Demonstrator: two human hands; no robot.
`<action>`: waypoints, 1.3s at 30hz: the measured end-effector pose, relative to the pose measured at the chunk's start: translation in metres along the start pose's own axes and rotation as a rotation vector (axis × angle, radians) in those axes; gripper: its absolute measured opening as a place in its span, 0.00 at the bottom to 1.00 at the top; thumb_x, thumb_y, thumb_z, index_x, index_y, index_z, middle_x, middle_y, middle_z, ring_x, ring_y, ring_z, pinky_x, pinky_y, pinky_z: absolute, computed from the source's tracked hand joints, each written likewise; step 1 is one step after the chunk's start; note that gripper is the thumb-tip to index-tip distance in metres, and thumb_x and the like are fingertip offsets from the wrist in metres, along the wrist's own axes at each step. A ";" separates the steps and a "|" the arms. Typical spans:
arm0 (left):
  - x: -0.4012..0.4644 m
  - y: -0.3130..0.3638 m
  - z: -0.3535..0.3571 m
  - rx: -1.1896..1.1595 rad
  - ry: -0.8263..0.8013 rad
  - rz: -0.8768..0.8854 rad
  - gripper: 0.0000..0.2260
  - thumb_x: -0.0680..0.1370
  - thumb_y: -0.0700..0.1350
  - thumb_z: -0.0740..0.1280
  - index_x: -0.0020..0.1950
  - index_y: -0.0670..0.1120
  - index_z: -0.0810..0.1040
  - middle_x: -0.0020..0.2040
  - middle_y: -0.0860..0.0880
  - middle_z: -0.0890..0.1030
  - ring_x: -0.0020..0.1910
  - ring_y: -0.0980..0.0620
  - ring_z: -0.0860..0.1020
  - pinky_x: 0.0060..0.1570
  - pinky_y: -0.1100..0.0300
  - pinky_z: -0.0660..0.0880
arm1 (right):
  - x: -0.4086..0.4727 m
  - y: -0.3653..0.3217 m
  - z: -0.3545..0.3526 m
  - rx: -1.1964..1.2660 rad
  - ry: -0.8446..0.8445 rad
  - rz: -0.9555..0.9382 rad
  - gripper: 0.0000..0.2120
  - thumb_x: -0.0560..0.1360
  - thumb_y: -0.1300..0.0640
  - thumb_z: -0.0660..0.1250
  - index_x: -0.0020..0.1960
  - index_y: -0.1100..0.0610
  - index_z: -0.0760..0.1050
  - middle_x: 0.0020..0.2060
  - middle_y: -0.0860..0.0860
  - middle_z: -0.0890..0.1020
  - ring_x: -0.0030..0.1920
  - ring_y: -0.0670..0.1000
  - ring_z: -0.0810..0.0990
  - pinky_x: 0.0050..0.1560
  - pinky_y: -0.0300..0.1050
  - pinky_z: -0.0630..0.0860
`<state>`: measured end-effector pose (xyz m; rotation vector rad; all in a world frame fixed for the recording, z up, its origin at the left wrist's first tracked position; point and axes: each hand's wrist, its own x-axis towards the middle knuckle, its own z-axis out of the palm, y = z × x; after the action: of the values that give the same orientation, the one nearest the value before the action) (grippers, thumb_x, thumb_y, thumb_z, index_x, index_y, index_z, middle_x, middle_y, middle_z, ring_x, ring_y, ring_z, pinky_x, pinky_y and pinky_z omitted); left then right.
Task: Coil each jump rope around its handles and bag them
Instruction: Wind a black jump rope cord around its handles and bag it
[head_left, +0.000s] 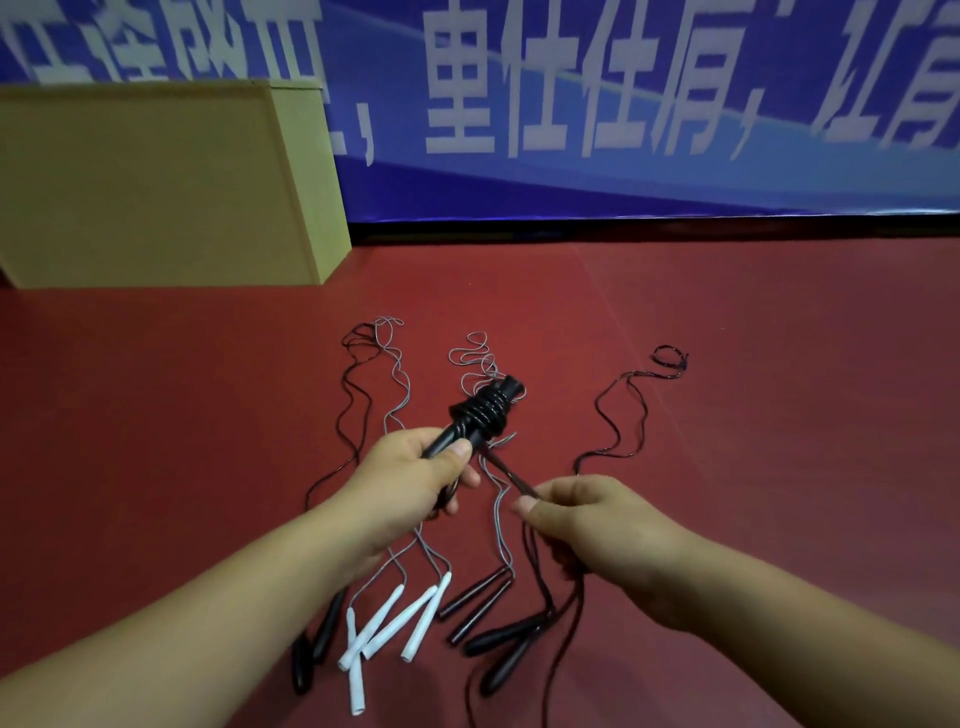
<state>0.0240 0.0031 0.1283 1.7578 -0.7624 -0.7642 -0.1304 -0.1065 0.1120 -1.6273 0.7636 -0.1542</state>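
My left hand (415, 475) grips a pair of black handles (470, 423) held together and tilted up to the right, with black rope coiled in several turns (485, 410) around their upper part. A taut stretch of that rope runs down to my right hand (592, 525), which pinches it between thumb and fingers; the loose remainder hangs below the hand. On the red floor lie several uncoiled ropes: white handles (387, 626) with grey cord, dark handles (478, 605), black handles (506, 647) and black handles at the lower left (319, 636).
A large cardboard box (156, 187) stands on the floor at the back left. A blue banner with white characters (623, 114) covers the wall behind. Loose rope loops (670, 358) trail toward the back right across the red floor (779, 364).
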 end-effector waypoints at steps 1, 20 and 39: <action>0.000 0.000 0.001 0.042 0.009 0.013 0.10 0.83 0.43 0.62 0.44 0.45 0.79 0.28 0.55 0.80 0.24 0.59 0.72 0.28 0.69 0.68 | 0.000 0.001 0.000 -0.021 0.013 0.007 0.08 0.77 0.52 0.68 0.48 0.57 0.79 0.29 0.46 0.73 0.31 0.47 0.69 0.34 0.41 0.68; 0.009 -0.015 -0.002 0.611 0.030 0.148 0.06 0.80 0.50 0.64 0.43 0.54 0.75 0.34 0.53 0.79 0.29 0.56 0.73 0.31 0.61 0.67 | -0.011 -0.006 -0.002 -0.150 -0.159 0.088 0.18 0.82 0.50 0.59 0.48 0.62 0.81 0.27 0.51 0.67 0.23 0.48 0.64 0.25 0.38 0.61; 0.000 -0.017 0.012 0.897 -0.307 0.320 0.03 0.78 0.54 0.67 0.49 0.57 0.75 0.34 0.57 0.75 0.33 0.59 0.73 0.37 0.59 0.71 | -0.007 -0.010 -0.020 -0.584 0.211 -0.319 0.13 0.78 0.51 0.64 0.40 0.56 0.80 0.30 0.49 0.81 0.29 0.44 0.76 0.33 0.38 0.72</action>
<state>0.0167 0.0016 0.1088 2.2177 -1.7429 -0.4963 -0.1418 -0.1191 0.1275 -2.3153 0.7426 -0.3595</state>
